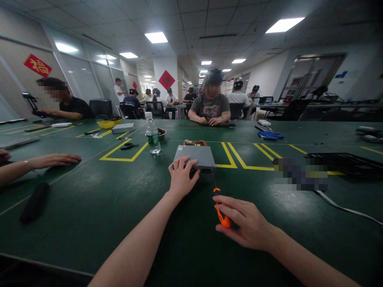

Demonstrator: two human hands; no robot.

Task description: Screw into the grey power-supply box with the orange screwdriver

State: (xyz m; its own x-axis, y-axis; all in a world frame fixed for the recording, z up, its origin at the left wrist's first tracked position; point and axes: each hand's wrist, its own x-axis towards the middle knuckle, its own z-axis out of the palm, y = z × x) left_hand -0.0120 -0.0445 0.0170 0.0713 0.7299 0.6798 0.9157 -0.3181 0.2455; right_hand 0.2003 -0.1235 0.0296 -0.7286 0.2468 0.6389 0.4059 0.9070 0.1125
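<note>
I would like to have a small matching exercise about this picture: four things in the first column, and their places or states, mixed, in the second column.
Things:
1. screwdriver
2. grey metal box
3. water bottle
4. yellow tray

Places or states:
A. transparent and standing upright
B. under the fingers of the left hand
C. left of the bottle and farther from the hands
D. orange-handled, held in the right hand

Right pairs: 1-D, 2-B, 3-A, 4-C
</note>
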